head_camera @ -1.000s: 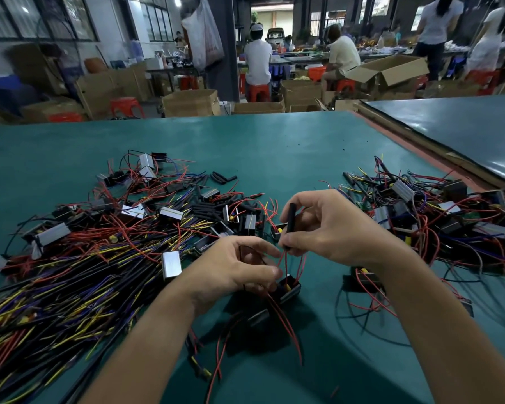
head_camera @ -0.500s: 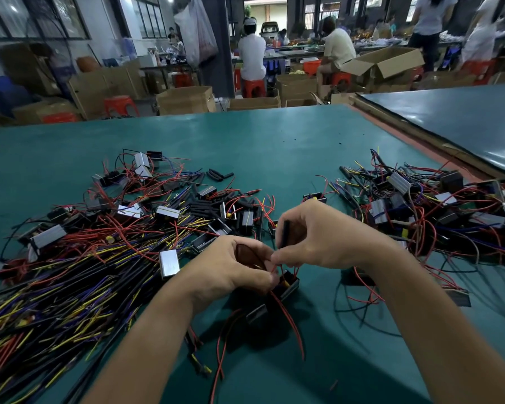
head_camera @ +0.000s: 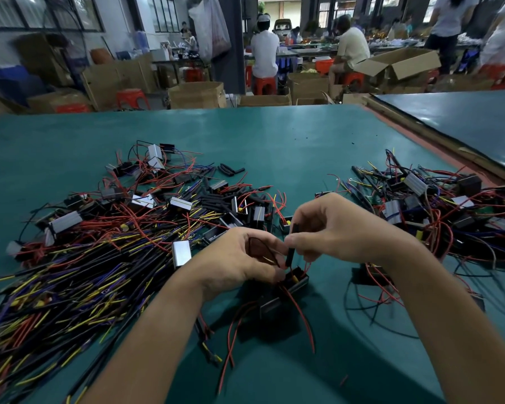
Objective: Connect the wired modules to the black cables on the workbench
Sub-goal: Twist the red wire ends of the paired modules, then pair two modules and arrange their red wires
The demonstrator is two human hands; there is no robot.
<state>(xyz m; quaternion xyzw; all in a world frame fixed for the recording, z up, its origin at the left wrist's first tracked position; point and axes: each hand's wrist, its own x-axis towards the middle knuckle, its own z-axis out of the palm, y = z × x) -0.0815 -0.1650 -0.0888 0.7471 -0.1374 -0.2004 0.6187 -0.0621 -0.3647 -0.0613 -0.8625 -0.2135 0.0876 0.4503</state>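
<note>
Here one green workbench (head_camera: 274, 135) carries two heaps, well apart, with the two hands working in the gap between them. The bigger heap, on the left, is a tangle of black cables (head_camera: 79, 275) with yellow, purple and red ends, too many to count, and silver-faced modules lie on top of it. The smaller heap (head_camera: 438, 211), on the right, is made of modules with red and blue wires. The left hand (head_camera: 236, 260) has its fingers curled and pinches a thin wire (head_camera: 270, 258) at the fingertips. The right hand (head_camera: 338, 228) is also closed: thumb and forefinger grip one short black sleeve (head_camera: 292, 243), which stands almost upright, its lower end just beside the left fingertips. Directly below both hands one black module (head_camera: 299, 279) with a yellow part lies on the bench, and red wires (head_camera: 301, 313) run from it toward the near edge. Whether the wire enters the sleeve, I cannot tell.
</note>
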